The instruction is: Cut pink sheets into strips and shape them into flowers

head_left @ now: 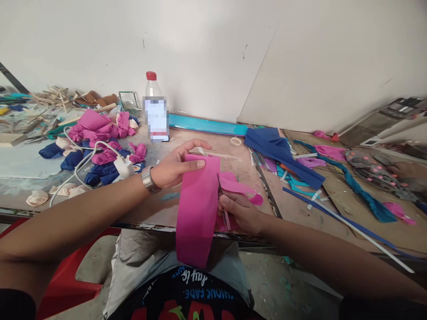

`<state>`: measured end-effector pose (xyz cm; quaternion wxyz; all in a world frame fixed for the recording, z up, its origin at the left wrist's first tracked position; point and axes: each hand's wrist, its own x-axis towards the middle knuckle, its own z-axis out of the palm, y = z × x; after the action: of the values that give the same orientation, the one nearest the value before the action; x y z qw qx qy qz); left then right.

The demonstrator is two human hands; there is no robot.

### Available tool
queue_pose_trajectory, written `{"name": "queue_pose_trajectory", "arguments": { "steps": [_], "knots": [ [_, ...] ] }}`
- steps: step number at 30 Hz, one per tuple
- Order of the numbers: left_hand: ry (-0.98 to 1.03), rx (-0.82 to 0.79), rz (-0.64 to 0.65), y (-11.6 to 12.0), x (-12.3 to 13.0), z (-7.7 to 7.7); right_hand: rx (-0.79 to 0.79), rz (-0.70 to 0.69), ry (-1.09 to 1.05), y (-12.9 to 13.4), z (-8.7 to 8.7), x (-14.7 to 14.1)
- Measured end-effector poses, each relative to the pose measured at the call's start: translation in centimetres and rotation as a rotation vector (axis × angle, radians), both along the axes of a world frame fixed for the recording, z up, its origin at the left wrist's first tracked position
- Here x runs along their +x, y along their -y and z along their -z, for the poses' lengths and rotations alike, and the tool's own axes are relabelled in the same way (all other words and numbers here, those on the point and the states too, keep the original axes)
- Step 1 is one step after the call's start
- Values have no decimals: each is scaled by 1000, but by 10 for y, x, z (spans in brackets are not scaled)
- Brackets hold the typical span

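My left hand (176, 165) pinches the top of a bright pink strip (198, 209), paper or fabric, thumb in front and fingers behind. The strip hangs down past the table's front edge toward my lap. At its right side my right hand (242, 212) grips a pair of scissors (223, 206), whose blades point upward along the strip's right edge. Whether the blades are apart is hard to see. Beyond the right hand lies a curled pink offcut (242, 186) on the table.
Pink and navy fabric bundles (100, 146) and a white charger (123, 166) with its cable lie left. A clear bottle (153, 86) stands behind a phone (156, 120). Folded navy cloth (283, 151), blue strips and a white stick (363, 235) are right. Another person's hand (407, 173) shows far right.
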<state>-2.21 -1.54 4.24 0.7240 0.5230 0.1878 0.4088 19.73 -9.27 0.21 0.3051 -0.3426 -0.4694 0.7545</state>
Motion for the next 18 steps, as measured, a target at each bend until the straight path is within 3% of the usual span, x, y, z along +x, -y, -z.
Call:
{"name": "queue_pose_trajectory", "arguments": {
  "steps": [9,18],
  "knots": [
    [-79,108,51,-4,-3,0,-26,20,-24,0,-3,0],
    [-317,509,-20,-11,-10,-7,-16,-50,19,0,-1,1]
  ]
}}
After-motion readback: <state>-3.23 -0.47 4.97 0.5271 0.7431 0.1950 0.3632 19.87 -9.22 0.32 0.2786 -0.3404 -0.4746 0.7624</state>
